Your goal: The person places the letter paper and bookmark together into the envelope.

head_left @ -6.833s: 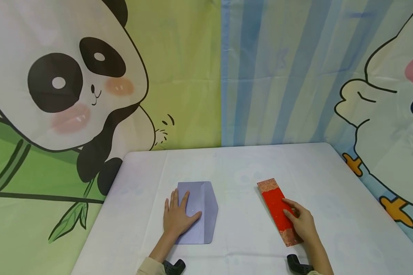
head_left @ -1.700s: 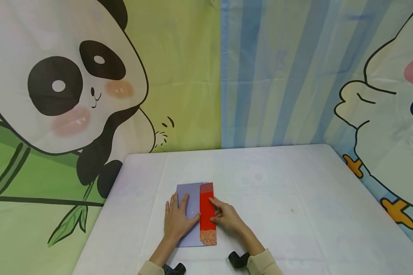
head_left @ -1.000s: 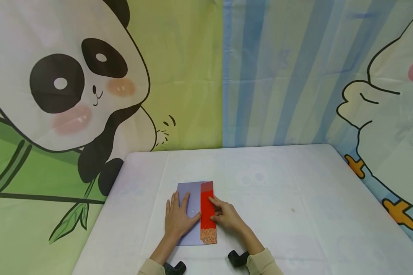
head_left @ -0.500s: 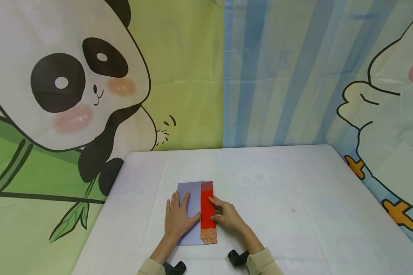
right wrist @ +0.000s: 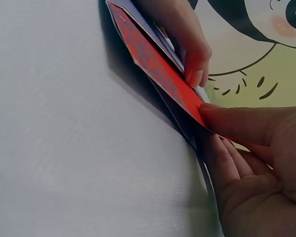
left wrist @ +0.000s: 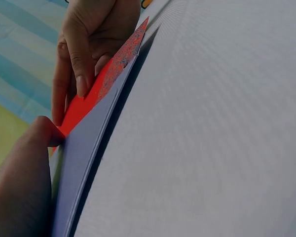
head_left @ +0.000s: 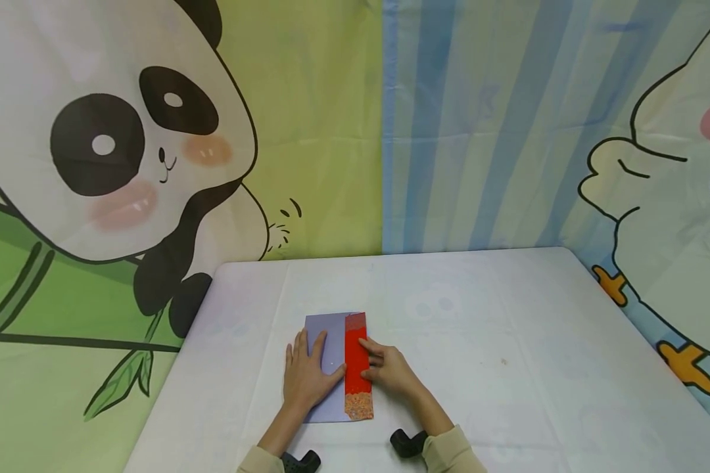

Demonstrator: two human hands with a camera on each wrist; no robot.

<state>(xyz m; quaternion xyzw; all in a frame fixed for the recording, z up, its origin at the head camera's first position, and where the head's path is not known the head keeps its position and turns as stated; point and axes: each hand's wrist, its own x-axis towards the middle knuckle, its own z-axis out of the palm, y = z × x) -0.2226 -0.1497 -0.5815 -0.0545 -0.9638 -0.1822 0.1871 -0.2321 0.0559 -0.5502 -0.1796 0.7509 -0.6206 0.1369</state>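
A pale purple envelope (head_left: 325, 407) lies on the white table in the head view. My left hand (head_left: 307, 378) rests on it with fingers spread, its thumb against the red strip's left edge. Over the envelope's right side is a flat red paper strip (head_left: 356, 361) with patterned gold-brown ends. My right hand (head_left: 393, 374) pinches its right edge; in the right wrist view the thumb (right wrist: 237, 121) is on top and fingers (right wrist: 227, 163) are underneath. Whether the strip's left edge is tucked into the envelope I cannot tell. The envelope's flap is mostly hidden beneath the strip.
The white table (head_left: 479, 341) extends around the envelope. Black wrist-worn devices (head_left: 407, 443) show by both sleeves (head_left: 449, 453). Behind the table hang cartoon-printed curtains (head_left: 319, 131), with a panda at the left.
Several seconds ago the strip lay well to the right of the envelope; my right hand has carried it left, onto the flap side. Over the last second both hands stay nearly still.
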